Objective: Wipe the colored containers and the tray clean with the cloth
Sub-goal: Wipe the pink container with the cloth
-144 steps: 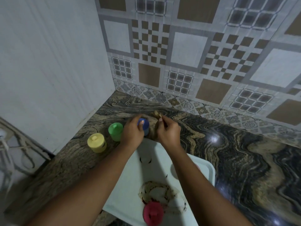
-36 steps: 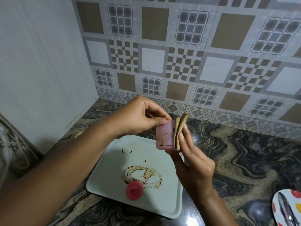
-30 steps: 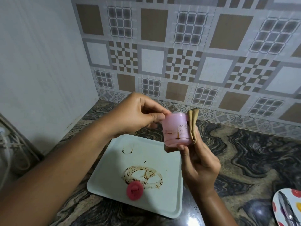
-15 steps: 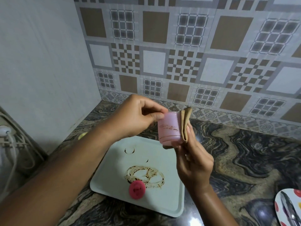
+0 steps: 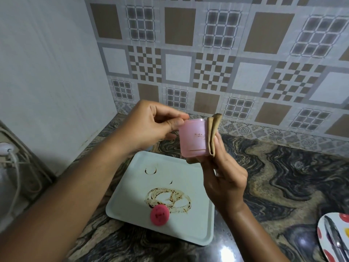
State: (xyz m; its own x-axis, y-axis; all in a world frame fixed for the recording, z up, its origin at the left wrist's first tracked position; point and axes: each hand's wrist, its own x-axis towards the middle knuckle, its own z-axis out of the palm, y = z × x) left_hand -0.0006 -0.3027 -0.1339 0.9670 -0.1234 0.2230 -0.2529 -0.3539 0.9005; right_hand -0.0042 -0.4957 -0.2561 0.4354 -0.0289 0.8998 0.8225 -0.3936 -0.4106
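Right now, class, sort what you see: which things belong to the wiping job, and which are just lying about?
Job in hand: pink container, cloth, tray, pink lid.
Lying about: spotted plate, cables.

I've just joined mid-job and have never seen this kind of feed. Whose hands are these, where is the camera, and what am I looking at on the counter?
There is no machine here. A person works bare-handed, and the single camera sits on their head, looking forward and down, so both arms enter from the bottom. The left hand pinches one end of a pink container, lifted above the counter. The right hand presses a folded tan cloth against its side. Faint brown marks show on the container. Below, on the marbled countertop, lies a pale tray with brown ring stains and a pink lid on it. At the right edge, a spotted plate carrying a metal utensil is partly in view.
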